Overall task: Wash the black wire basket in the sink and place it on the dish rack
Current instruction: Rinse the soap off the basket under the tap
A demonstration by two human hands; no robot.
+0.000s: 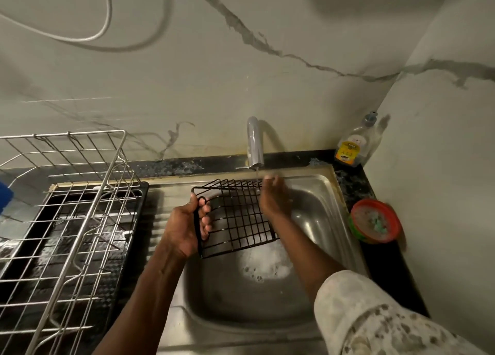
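The black wire basket [238,215] is held tilted over the steel sink [329,220], under a thin stream from the tap [254,143]. My left hand [184,228] grips the basket's left edge, fingers curled through the wires. My right hand [273,196] is at the basket's far right side under the running water; it is blurred, and how its fingers lie is unclear. Soapy foam lies in the sink bowl below the basket. The silver wire dish rack [69,220] stands on the left, on a black drip tray.
A dish-soap bottle [353,145] stands in the back right corner on the dark counter. A round red-rimmed tub [375,220] sits right of the sink. A white cable hangs on the marble wall. A blue object shows at the far left edge.
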